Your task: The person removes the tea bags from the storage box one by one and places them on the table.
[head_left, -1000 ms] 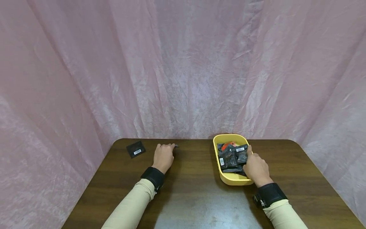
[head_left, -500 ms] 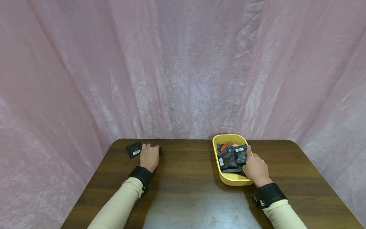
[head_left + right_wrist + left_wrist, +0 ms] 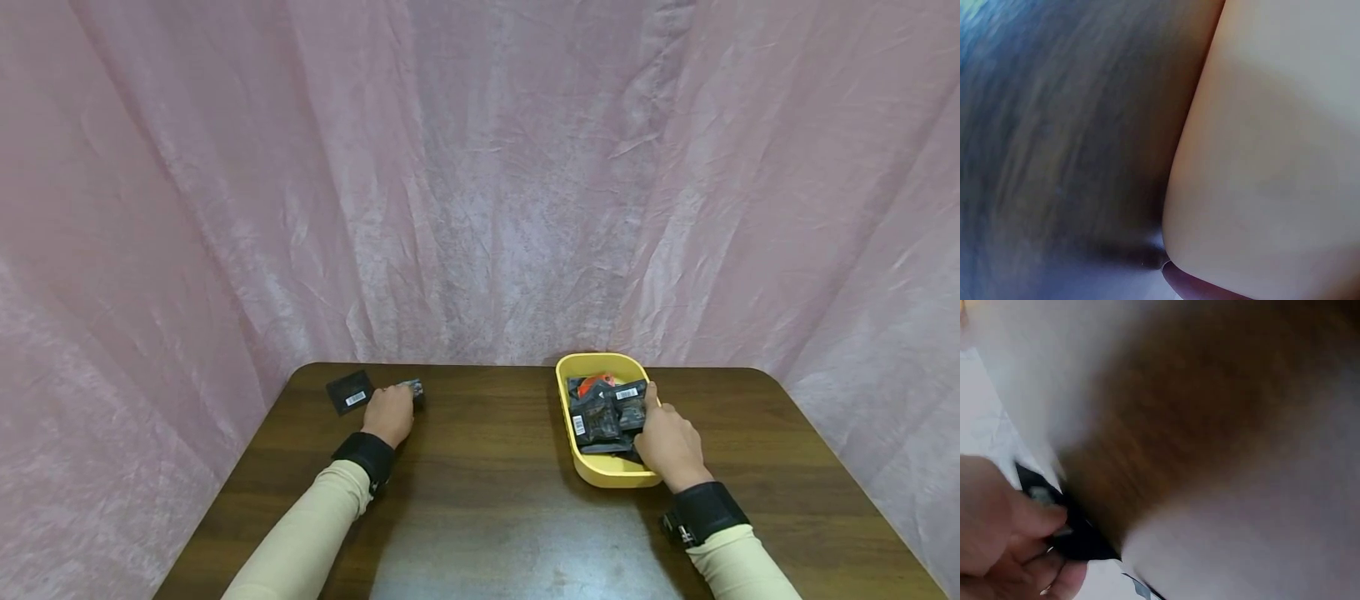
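Note:
At the far left of the table, my left hand (image 3: 390,415) pinches a small black packet (image 3: 417,389), which shows past the fingers in the head view. The left wrist view has the thumb pressed on this packet (image 3: 1088,534) against the fingers. Just left of that hand lies another flat black packet (image 3: 350,392) with a white barcode label. My right hand (image 3: 670,446) grips the right rim of a yellow plastic bin (image 3: 611,477). Inside the bin are several black packets (image 3: 597,419), some with barcode labels, and an orange-red piece (image 3: 596,385) near the back.
The brown wooden table (image 3: 480,475) has rounded far corners. A pink velvet curtain (image 3: 480,208) hangs behind it and along both sides. Bare tabletop stretches between the left hand and the bin.
My left hand has moved left with the packet, close to the packet lying there, and more of the held packet now shows. The right hand stays on the bin.

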{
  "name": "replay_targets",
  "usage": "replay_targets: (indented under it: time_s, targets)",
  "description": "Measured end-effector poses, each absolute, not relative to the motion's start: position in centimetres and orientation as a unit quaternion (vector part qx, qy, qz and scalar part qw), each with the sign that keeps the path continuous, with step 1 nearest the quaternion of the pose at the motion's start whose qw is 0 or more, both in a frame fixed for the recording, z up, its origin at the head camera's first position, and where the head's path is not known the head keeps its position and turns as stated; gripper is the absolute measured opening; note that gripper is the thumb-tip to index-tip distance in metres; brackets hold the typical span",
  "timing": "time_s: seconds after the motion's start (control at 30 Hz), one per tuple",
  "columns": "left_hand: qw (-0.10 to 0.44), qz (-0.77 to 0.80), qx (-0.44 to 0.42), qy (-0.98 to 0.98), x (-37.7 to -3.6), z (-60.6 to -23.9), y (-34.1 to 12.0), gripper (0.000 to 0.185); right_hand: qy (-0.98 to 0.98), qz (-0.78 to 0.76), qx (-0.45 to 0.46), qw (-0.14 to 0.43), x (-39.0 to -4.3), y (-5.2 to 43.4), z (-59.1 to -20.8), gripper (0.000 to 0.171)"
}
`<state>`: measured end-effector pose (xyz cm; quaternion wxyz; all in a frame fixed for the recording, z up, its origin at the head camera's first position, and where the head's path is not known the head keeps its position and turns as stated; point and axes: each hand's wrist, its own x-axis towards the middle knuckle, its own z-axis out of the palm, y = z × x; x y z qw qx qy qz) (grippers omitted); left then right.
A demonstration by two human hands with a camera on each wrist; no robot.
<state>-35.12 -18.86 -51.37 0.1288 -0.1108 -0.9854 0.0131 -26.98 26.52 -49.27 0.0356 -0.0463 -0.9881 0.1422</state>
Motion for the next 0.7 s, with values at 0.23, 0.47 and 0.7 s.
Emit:
replay_targets:
  time_s: [0.23,0.47,0.7]
  targets:
    - [0.054,-0.041,-0.11,-0.992,-36.6,-51.2,-19.2,0.018,-0.988,0.143,-0.047,0.042,-27.1,26.6,-49.3,0.092]
    - [-0.019,-0.077,-0.129,-0.989,-39.9,-54.6,-21.0,0.055,-0.987,0.144,-0.047,0.044,-27.2,26.7,-49.2,0.091]
    - [-0.124,-0.139,-0.102,-0.977,-38.1,-51.3,-20.3,0.078,-0.987,0.149,-0.046,0.037,-27.1,26.6,-49.4,0.092]
